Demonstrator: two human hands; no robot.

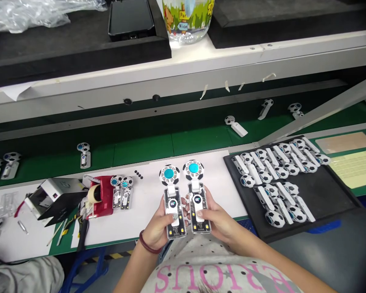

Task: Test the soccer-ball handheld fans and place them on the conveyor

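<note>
My left hand (159,225) is closed around a mini handheld fan (172,215), thumb pressed on its white front strip. In my right hand (220,219) is a matching fan (198,209), held the same way. Both stand side by side, heads up, a narrow gap between them. Each has a round football-patterned head with a blue centre, a clear body over a black circuit board, and a small lit round display that seems to read 100. Fingers behind the bodies are partly hidden. Left of my hands, two similar fans (122,197) lie on the white paper (146,215).
A black tray (332,203) with several fans stands on the right. Left are a red tape dispenser (105,199), a black-and-white box (56,197) and hand tools. Several fans lie on the green conveyor belt (143,148). A shelf (189,57) overhangs the bench. Someone's sleeve (30,274) shows lower left.
</note>
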